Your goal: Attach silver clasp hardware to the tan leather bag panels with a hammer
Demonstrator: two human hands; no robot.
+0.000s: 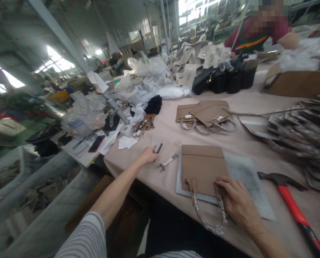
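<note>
A tan handbag (203, 168) lies flat on a grey pad (243, 172) in front of me, its wrapped handles (208, 218) hanging toward the table edge. My right hand (236, 202) rests flat on the bag's lower right corner, fingers stretched out. My left hand (148, 156) reaches out to the left, its fingers closed on a small dark metal piece (158, 148) on the table. A second metal strip (169, 161) lies just right of that hand.
A red-handled hammer (289, 197) lies at my right. Several tan bags (203, 114) are stacked farther back, with black bags (224, 79), plastic wrap and cloth behind. A pile of wrapped handles (296, 136) sits right. Another person (256, 32) works across the table.
</note>
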